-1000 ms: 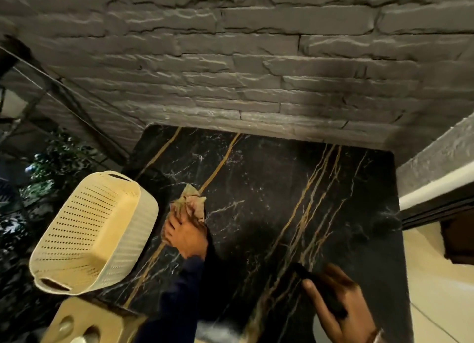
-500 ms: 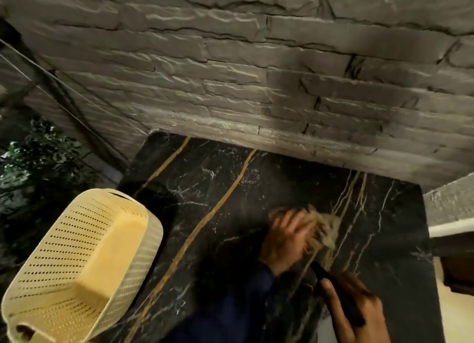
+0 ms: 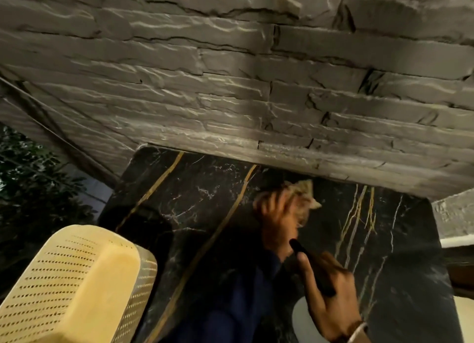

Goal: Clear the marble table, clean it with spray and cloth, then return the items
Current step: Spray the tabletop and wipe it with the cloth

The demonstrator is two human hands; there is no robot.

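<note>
The black marble table (image 3: pixel 200 204) with gold veins fills the lower middle of the head view, its back edge against the stone wall. My left hand (image 3: pixel 275 214), blurred by motion, presses a tan cloth (image 3: pixel 306 192) on the marble near the back edge. My right hand (image 3: pixel 331 294) grips a spray bottle by its black nozzle (image 3: pixel 311 268); the white bottle body (image 3: pixel 304 319) shows below the hand at the front right.
A cream perforated plastic basket (image 3: pixel 74 288) sits tilted at the table's front left corner. A grey stone wall (image 3: pixel 256 86) rises right behind the table. Dark green foliage (image 3: pixel 30 194) stands at the left. A white ledge (image 3: pixel 456 241) borders the right side.
My left hand has swept the cloth from the left part of the marble across to the right and then back toward the wall. My right hand kept holding the spray bottle.
</note>
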